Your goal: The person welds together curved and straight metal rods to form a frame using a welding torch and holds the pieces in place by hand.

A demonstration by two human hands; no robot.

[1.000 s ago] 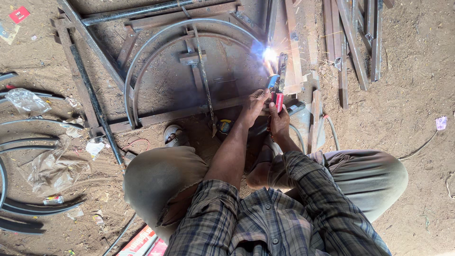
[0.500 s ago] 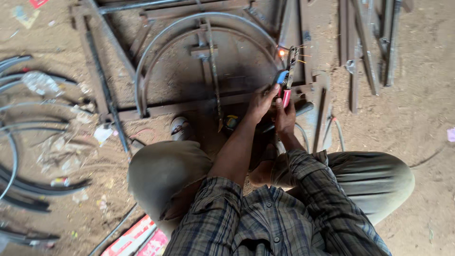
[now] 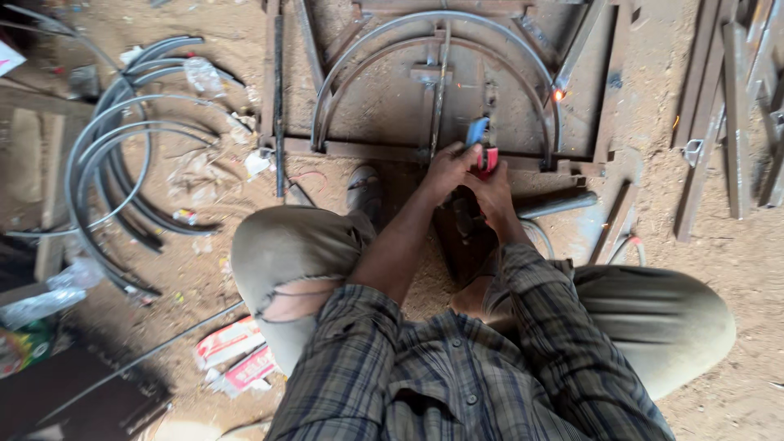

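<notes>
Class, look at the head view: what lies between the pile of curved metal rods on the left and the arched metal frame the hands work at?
A stretch of dirt floor with crumpled plastic scraps; the head view shows it between curved rods and frame.

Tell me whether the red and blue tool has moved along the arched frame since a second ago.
Yes. The tool, gripped in both hands, has moved from the arched frame's right end, where it was sparking, to the bottom bar near the centre upright; a glowing spot remains there.

Sandy dirt floor [image 3: 719, 269] in daylight, curved steel hoops [image 3: 114, 163] (a loose heap) and flat bars [image 3: 735, 98] lying about
</notes>
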